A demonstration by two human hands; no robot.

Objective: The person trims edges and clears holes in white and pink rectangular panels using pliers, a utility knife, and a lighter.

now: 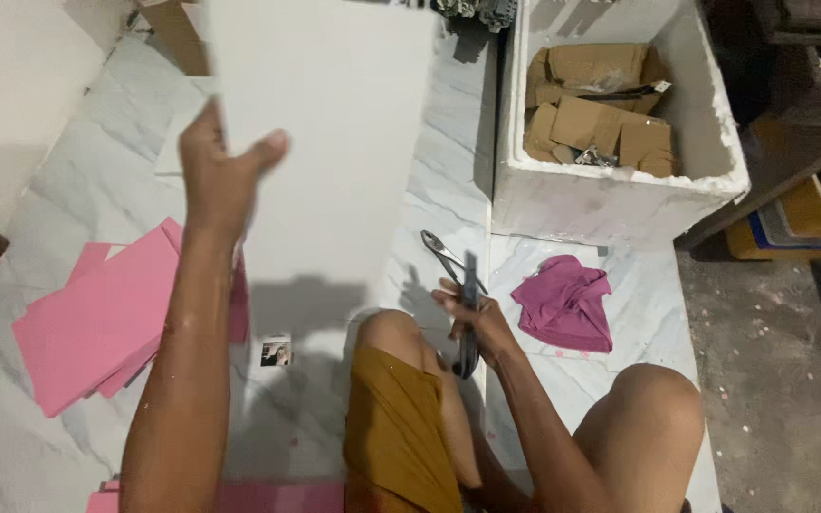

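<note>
On marble floor, left hand (216, 176) gripping white sheet (330, 142), right hand (472, 323) clutching scissors (463, 285).

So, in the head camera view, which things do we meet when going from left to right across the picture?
Pink sheets → left hand holding the white board → right hand with scissors → magenta cloth → white foam box → yellow crate.

One white board (334, 142), one foam box (610, 199), one purple cloth (567, 304), one pair of scissors (467, 294).
</note>
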